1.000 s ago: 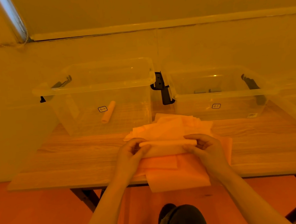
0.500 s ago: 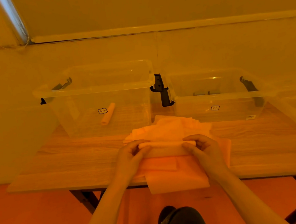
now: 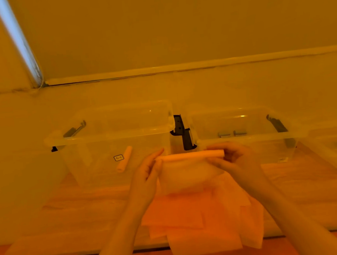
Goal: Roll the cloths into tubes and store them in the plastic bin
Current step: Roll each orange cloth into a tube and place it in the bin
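- Orange cloth [image 3: 188,172], half rolled, has just been lifted off the counter [image 3: 73,214]; left hand [image 3: 147,176] and right hand [image 3: 232,158] pinch the tube's ends, tail hanging.
- Rolling likely continues in the air above the cloth pile [image 3: 203,222].
- One finished roll [image 3: 124,158] lies in the left plastic bin [image 3: 110,133]; its small label [image 3: 118,157] is unreadable.

A plain workroom (bare walls): folding table [image 3: 89,207] holding 2 plastic bins [image 3: 110,133].
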